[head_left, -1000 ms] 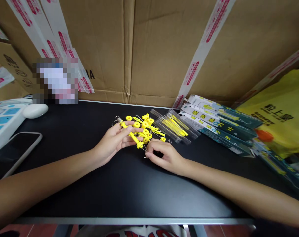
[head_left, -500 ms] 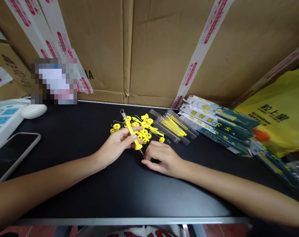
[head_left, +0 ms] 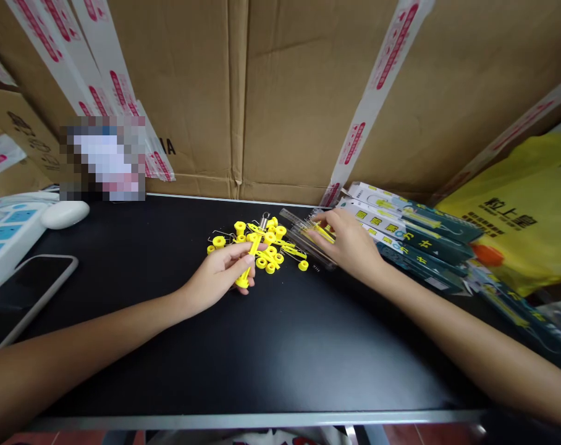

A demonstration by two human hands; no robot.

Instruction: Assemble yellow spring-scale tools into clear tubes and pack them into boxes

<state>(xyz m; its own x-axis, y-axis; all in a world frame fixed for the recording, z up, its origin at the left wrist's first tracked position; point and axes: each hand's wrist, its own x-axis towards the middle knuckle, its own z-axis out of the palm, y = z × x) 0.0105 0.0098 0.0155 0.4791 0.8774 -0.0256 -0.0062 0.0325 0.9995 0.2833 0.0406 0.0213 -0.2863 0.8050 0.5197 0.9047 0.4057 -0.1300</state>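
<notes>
My left hand (head_left: 225,267) is closed around a yellow spring scale rod (head_left: 249,262). The rod is tilted, with a metal spring and hook (head_left: 264,220) at its upper end and a round yellow cap at its lower end. Just beyond it lies a pile of yellow plastic parts (head_left: 270,258) with bent wire hooks among them. My right hand (head_left: 350,244) is over the clear plastic tubes (head_left: 303,233), thumb and forefinger apart. Beneath its fingers show yellow strips (head_left: 325,232). The hand hides part of the tubes; no grip on one is visible.
Printed spring scale boxes (head_left: 414,244) are stacked at the right, near a yellow bag (head_left: 516,204). At the left are a phone (head_left: 30,296), a white power strip (head_left: 12,225) and a white rounded object (head_left: 65,214). Large cardboard boxes (head_left: 290,93) stand behind the black table (head_left: 262,358).
My right hand has left the rod's lower end and moved right and away to the clear tubes. My left hand still holds the rod, now tilted the other way.
</notes>
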